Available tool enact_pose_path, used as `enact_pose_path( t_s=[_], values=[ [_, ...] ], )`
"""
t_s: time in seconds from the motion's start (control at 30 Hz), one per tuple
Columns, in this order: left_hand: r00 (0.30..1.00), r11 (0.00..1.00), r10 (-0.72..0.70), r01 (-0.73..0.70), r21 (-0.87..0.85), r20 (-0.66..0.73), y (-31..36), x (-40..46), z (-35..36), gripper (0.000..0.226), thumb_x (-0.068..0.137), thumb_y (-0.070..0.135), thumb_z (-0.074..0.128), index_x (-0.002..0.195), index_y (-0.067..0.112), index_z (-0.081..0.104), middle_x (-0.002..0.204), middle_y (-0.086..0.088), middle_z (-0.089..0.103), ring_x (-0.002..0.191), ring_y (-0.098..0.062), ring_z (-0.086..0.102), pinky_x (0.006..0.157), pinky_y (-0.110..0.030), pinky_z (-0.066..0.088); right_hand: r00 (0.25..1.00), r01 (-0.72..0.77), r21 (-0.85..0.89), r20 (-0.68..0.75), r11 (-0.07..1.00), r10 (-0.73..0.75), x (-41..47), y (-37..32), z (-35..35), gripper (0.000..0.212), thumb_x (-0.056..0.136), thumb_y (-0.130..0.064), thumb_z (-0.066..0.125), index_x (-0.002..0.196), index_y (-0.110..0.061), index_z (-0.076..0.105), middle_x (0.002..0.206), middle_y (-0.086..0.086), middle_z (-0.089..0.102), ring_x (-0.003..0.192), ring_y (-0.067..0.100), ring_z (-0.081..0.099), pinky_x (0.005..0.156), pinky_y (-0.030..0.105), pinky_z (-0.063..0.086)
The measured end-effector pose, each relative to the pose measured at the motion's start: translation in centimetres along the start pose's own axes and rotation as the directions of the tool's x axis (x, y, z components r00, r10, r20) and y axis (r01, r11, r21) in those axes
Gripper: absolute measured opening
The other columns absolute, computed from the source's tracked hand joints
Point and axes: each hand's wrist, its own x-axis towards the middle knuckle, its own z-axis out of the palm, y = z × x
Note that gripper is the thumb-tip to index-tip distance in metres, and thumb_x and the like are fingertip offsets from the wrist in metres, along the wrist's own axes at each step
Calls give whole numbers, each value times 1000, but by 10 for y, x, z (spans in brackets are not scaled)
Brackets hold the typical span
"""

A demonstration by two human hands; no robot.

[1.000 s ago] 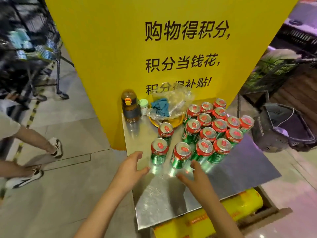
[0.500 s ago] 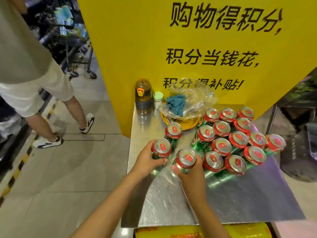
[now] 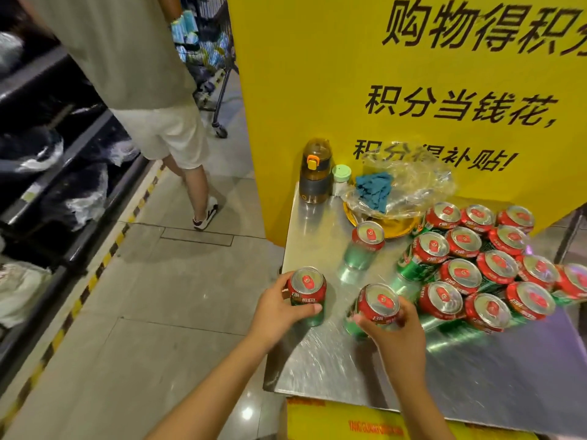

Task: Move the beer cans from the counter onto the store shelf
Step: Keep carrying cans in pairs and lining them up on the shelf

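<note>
Left hand (image 3: 279,308) wraps one can (image 3: 306,293) at the counter (image 3: 333,354) left edge; right hand (image 3: 392,325) grasps another can (image 3: 378,304) beside the pack (image 3: 482,262). Best lifted straight up, upright, clear of neighbours.

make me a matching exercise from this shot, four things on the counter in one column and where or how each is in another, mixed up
Things:
1. left hand
2. lone beer can
3. teal cloth
4. brown bottle

Places or states:
A. under clear plastic on the yellow plate
B. at the counter's back left corner
C. grips a can at the counter's left edge
D. stands apart, in front of the plate

Pairs: 1-C, 2-D, 3-A, 4-B
</note>
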Motion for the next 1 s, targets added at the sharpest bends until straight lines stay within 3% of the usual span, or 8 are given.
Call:
enact_pose_path(
  t_s=[0.17, 0.3, 0.43, 0.53, 0.63, 0.7, 0.83, 1.0],
  values=[
    [997, 987, -2, -10, -161, -73, 1, -45, -59, 49, 68, 15, 81, 107, 33, 57, 103, 11, 66, 98, -4, 61, 77, -14, 49, 982, -87, 240, 184, 967, 42, -31, -40, 18, 57, 55, -2, 85, 101, -25, 59, 92, -6, 67, 84, 6, 62, 73, 21, 49],
    [985, 966, -7, -37, -255, -170, -2, -89, -118, 62, 52, 40, 83, 108, 34, 58, 98, 17, 68, 95, 2, 62, 70, -11, 49, 914, -121, 346, 405, 931, -31, -60, -68, 57, 84, 32, -28, 87, 111, -19, 61, 96, -1, 72, 89, 12, 68, 70, 19, 54],
    [949, 951, -50, -50, -304, -310, -14, -137, -185, 66, 45, 46, 79, 106, 37, 57, 100, 19, 67, 94, 5, 61, 73, -12, 44, 815, -144, 344, 574, 928, -86, -96, -94, 118, 81, 33, -36, 90, 110, -29, 65, 108, 4, 69, 100, 20, 66, 77, 26, 53],
    [896, 941, -93, -64, -333, -435, -32, -181, -236, 68, 42, 50, 77, 106, 37, 60, 101, 20, 68, 93, 5, 62, 76, -17, 45, 739, -133, 321, 662, 938, -122, -129, -113, 172, 75, 35, -43, 92, 106, -37, 67, 110, 1, 69, 103, 17, 65, 82, 26, 52],
    [811, 927, -166, -66, -370, -561, -55, -229, -289, 72, 39, 51, 78, 107, 35, 61, 103, 11, 69, 98, -5, 62, 81, -26, 46, 661, -142, 274, 742, 951, -115, -165, -129, 228, 90, 22, -51, 92, 106, -32, 67, 106, -3, 71, 101, 13, 66, 81, 26, 51],
    [737, 916, -223, -67, -397, -639, -70, -260, -322, 73, 35, 52, 78, 104, 37, 59, 105, 9, 67, 101, -7, 58, 84, -30, 45, 594, -146, 242, 797, 959, -111, -189, -135, 263, 96, 22, -50, 93, 111, -29, 63, 109, -2, 70, 104, 16, 64, 88, 32, 48],
    [572, 905, -286, -102, -413, -768, -93, -313, -381, 74, 32, 53, 77, 102, 37, 59, 108, 12, 64, 105, -7, 56, 88, -34, 43, 448, -137, 187, 887, 973, -107, -235, -143, 331, 95, 26, -48, 93, 115, -37, 60, 116, -5, 67, 111, 15, 61, 96, 38, 45],
    [388, 900, -325, -153, -408, -862, -112, -356, -429, 80, 34, 53, 76, 110, 32, 60, 109, 7, 66, 105, -12, 58, 86, -32, 45, 307, -96, 145, 945, 985, -110, -282, -155, 398, 97, 27, -51, 91, 117, -34, 59, 115, -4, 67, 106, 14, 63, 89, 33, 46]
  ],
)
